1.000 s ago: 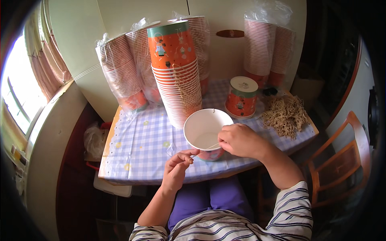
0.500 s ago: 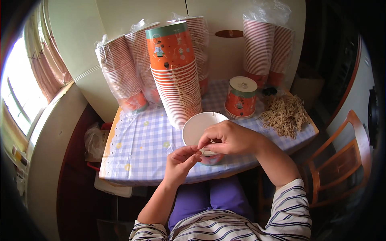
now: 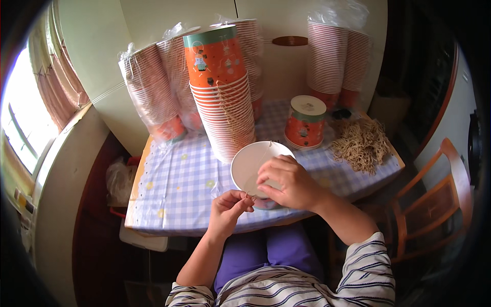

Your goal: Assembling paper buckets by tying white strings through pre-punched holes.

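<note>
Right hand (image 3: pixel 289 181) lies over the near rim of the cup (image 3: pixel 253 166), fingers curled and closed on the rim. The cup is tilted, its white inside facing up toward the camera, and sits at the table's near edge just in front of the tall stack (image 3: pixel 220 97). Left hand (image 3: pixel 229 207) is just below and left of the cup, thumb and fingers pinched together on a thin string (image 3: pixel 250 185) that runs up across the cup's mouth. The hands are close, almost touching.

Handling, as a judgement: the cup is thin paper, very light, easily crushed or dented; best held at the rolled rim or with fingers spread on the wall, without squeezing. The string is limp and fine, likely to slip; it needs a fingertip pinch near its end.

Outward from the cup: the stack of orange printed cups directly behind it, with string loops hanging down its side. Left of that, bagged sleeves (image 3: pixel 156 94) of cups. Right of the cup, a single upturned orange cup (image 3: pixel 305 123); further right, a heap of strings (image 3: pixel 360 146). More bagged cups (image 3: pixel 332 56) at the back right. Checked cloth (image 3: pixel 179 184) covers the table. A wooden chair (image 3: pixel 434 204) stands to the right.
</note>
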